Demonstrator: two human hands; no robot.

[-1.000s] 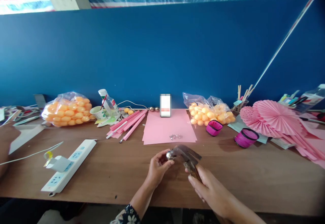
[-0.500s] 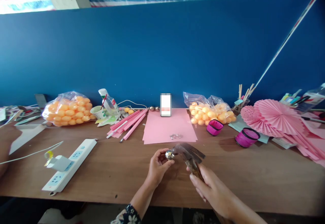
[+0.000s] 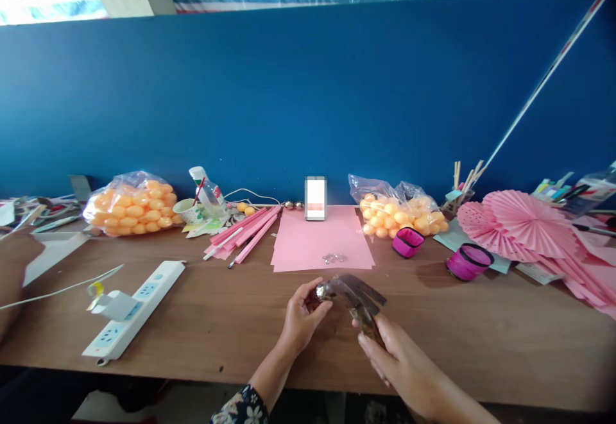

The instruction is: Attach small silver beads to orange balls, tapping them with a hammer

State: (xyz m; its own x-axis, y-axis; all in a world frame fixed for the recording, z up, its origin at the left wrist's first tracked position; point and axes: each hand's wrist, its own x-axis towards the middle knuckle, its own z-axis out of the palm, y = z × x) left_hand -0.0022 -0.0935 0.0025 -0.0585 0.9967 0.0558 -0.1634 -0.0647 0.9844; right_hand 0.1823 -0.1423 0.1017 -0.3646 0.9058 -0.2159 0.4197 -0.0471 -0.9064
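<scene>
Between the thumb and fingers of my left hand (image 3: pixel 299 321) is a small shiny silver ball (image 3: pixel 322 291), held just above the tabletop. My right hand (image 3: pixel 392 347) is wrapped round the handle of a claw hammer (image 3: pixel 359 296). The hammer's striking end overlaps the ball's right side and appears to touch it; the claw points to the right. Beyond the hands, several small silvery pieces (image 3: pixel 333 258) lie on a sheet of pink paper (image 3: pixel 317 235).
A white power strip (image 3: pixel 156 289) lies to the left, with another person's arm (image 3: pixel 14 270) past it. Bags of orange balls (image 3: pixel 132 206), pink paper strips (image 3: pixel 248 231), magenta bands (image 3: pixel 408 242) and folded pink paper fans (image 3: pixel 529 225) line the back of the wooden table (image 3: pixel 216 328).
The hammer head has shifted slightly left against the silver ball and now covers more of it. Both grips are the same, and the view has moved slightly.
</scene>
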